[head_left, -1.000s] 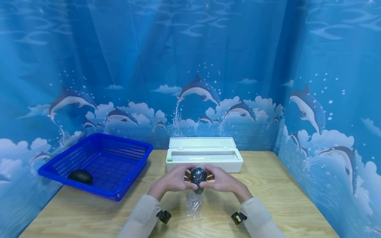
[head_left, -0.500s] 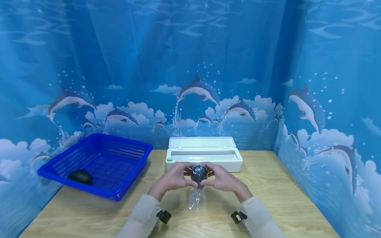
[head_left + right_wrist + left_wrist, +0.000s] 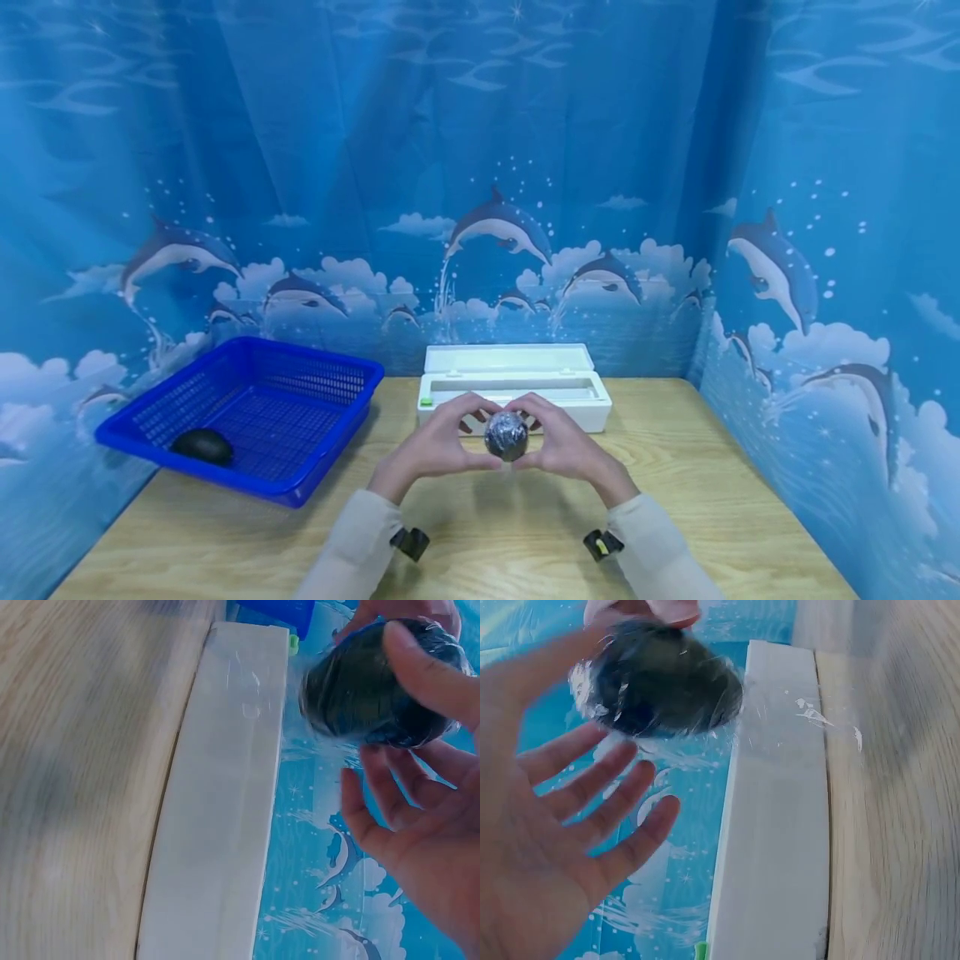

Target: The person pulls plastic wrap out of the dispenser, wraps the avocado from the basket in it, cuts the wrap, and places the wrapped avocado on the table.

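A dark avocado (image 3: 506, 436) wrapped in shiny clear film is held above the table, in front of the white box. My left hand (image 3: 442, 442) and my right hand (image 3: 567, 443) pinch it from both sides between thumbs and forefingers. In the left wrist view the wrapped avocado (image 3: 667, 682) shows pointed at one end, with loose film trailing off that tip; the other fingers of the left hand (image 3: 562, 847) are spread below. The right wrist view has the right thumb lying across the avocado (image 3: 352, 690), the remaining fingers of the right hand (image 3: 427, 802) loosely bent beneath.
A white cling film box (image 3: 517, 408) stands at the back of the wooden table (image 3: 660, 517), its lid raised, a green piece at its left end. On the left sits a blue basket (image 3: 322, 433) holding another dark avocado (image 3: 202, 446). A dolphin-print curtain (image 3: 480, 167) surrounds the table.
Both hands have lifted slightly and tipped the avocado, so its rounded end now faces the head camera. The film tail that hung toward the table is now mostly hidden behind it.
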Tool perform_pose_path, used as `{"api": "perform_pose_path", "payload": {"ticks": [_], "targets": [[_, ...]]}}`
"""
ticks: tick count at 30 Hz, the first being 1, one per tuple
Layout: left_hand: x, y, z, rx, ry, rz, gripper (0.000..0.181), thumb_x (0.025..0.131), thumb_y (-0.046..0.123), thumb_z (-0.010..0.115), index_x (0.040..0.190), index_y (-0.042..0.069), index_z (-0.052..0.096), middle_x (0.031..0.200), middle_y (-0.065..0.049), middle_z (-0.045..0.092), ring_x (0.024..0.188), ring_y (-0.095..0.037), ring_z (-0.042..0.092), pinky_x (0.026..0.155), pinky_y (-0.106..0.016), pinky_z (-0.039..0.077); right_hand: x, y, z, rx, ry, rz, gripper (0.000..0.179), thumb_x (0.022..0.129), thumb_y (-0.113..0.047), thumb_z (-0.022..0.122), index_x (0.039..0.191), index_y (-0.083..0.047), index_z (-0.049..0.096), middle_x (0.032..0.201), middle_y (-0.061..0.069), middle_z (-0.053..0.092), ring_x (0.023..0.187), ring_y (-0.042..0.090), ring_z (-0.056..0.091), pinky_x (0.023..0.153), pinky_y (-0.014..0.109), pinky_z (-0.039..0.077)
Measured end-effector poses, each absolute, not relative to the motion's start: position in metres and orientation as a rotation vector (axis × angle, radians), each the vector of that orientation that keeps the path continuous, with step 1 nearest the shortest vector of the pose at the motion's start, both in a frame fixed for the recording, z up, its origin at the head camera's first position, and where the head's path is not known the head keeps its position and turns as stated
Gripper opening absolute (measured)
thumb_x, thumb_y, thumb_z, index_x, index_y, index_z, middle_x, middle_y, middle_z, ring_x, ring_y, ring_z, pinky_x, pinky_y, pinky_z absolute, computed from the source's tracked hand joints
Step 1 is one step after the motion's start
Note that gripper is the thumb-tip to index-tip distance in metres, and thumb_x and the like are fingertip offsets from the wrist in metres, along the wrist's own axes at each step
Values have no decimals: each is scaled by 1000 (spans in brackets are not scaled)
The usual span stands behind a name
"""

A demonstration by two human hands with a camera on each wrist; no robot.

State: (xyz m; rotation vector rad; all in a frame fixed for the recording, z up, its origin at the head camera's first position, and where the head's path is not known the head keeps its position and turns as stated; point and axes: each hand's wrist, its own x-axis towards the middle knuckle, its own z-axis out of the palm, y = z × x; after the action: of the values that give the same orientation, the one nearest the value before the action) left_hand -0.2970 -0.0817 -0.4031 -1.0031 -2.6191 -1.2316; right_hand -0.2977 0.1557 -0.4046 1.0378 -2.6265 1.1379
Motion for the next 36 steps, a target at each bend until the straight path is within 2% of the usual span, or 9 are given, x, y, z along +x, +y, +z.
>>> {"api": "perform_pose_path", "payload": {"ticks": [4,7,9,13,19,22,25,30,36], "targets": [[-299,-81,-404,-833,-2710,-1299,54,97,50,67,135,12,62,128,-8,67,108,-24,68,83,-34,62,-299,153,-407,1017,-2609,1084,77,60,0,95,126,-22,63,124,-2,64,111,19,58,94,40,54],[-300,-80,-406,-748,-2757,-1413,56,106,53,49,138,8,58,116,-14,71,92,-28,73,75,-37,64,-299,152,-408,1032,-2586,1095,78,60,4,94,127,-23,62,124,-2,62,101,15,56,85,31,54],[-301,-78,-409,-724,-2760,-1529,59,107,53,45,142,6,54,110,-19,73,81,-28,74,70,-42,65,-299,151,-407,1046,-2576,1112,78,61,5,93,128,-22,62,124,-1,61,93,13,55,78,28,55],[-301,-76,-411,-715,-2722,-1730,65,107,51,48,151,4,43,112,-24,71,76,-22,74,74,-46,66,-298,151,-406,1101,-2586,1141,75,67,9,87,131,-20,58,129,5,60,87,11,55,72,36,61],[-302,-78,-409,-665,-2703,-1814,71,102,46,61,159,13,32,128,-24,64,102,-27,72,86,-45,64,-298,156,-406,1095,-2598,1313,68,80,19,59,139,-13,53,141,12,55,94,17,60,82,33,62],[-302,-79,-408,-639,-2734,-1761,78,99,42,68,161,17,28,134,-22,60,109,-29,70,87,-47,64,-298,156,-406,955,-2600,1455,46,94,8,56,137,-9,52,139,16,54,97,19,64,84,35,63],[-302,-78,-407,-633,-2777,-1688,86,95,38,74,162,19,25,136,-20,59,111,-30,70,86,-45,63,-300,154,-408,762,-2631,1554,27,106,-15,55,131,-5,53,135,20,57,95,20,69,83,41,64],[-301,-75,-411,-693,-2816,-1624,93,91,30,79,163,18,22,139,-19,58,109,-29,70,84,-41,64,-300,151,-411,536,-2793,1626,47,103,-39,63,128,0,56,124,20,65,93,19,71,82,43,64],[-300,-71,-422,-734,-2851,-1648,97,89,21,82,163,12,20,145,-25,53,105,-29,72,83,-40,64,-298,150,-416,422,-2957,1635,51,96,-31,74,126,7,56,114,21,68,92,22,69,76,40,65]]}}
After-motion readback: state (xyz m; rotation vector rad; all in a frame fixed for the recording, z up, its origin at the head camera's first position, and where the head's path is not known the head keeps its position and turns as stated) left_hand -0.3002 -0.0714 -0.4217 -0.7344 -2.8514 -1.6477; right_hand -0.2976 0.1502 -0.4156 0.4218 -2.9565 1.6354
